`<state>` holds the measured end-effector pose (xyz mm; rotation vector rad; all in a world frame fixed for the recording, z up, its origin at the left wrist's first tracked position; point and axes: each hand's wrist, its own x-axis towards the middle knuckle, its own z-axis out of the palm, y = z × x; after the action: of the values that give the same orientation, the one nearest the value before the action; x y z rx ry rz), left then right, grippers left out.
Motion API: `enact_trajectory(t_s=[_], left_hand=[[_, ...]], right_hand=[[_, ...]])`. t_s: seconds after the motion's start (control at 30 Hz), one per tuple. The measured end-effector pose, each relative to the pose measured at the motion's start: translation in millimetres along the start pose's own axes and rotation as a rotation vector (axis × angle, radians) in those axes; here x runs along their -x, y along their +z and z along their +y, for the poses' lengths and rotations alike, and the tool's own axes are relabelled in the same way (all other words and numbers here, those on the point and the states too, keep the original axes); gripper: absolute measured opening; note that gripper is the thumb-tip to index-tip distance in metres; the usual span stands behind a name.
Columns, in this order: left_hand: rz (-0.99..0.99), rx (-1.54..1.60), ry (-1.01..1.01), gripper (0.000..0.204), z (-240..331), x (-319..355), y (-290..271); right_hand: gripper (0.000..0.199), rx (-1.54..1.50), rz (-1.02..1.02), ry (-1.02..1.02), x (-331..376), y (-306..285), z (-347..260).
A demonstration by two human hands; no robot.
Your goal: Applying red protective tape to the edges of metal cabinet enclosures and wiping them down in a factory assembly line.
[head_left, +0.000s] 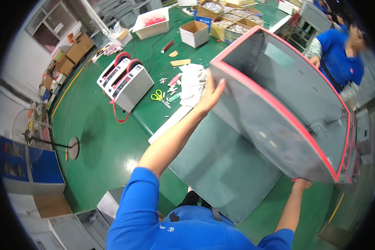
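Note:
Both of my hands hold a large grey box-like cabinet [258, 118], tilted above the table, with red strips along its open rim. My left hand [213, 93] is closed on its far left side, the fingers pressed against the wall. At the near lower corner my right hand [303, 183] grips the edge, its fingers partly hidden beneath. Beside my left hand lies a crumpled white cloth [192, 83]. Scissors with yellow-green handles [157, 96] rest close by, among small white pieces.
The dark green table [221, 166] extends beneath the cabinet. Grey machines with red rolls [131, 85] stand at its left. Cartons of small parts [236, 27], a white bin [152, 23] and a white box [194, 34] are behind. A person in blue [341, 58] stands at the far right.

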<state>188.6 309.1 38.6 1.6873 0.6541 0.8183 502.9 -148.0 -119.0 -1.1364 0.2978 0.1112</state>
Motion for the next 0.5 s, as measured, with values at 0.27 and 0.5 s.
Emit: enact_trajectory(t_s=[0.27,0.5], left_hand=[[0.159,-0.191,0.035,0.089,-30,-151,53],[0.084,-0.311,0.147,0.051,-108,75,50]], right_hand=[[0.018,0.003,0.017,0.051,-106,58,25],[0.024,0.07,0.133,0.295,-22,25,102]])
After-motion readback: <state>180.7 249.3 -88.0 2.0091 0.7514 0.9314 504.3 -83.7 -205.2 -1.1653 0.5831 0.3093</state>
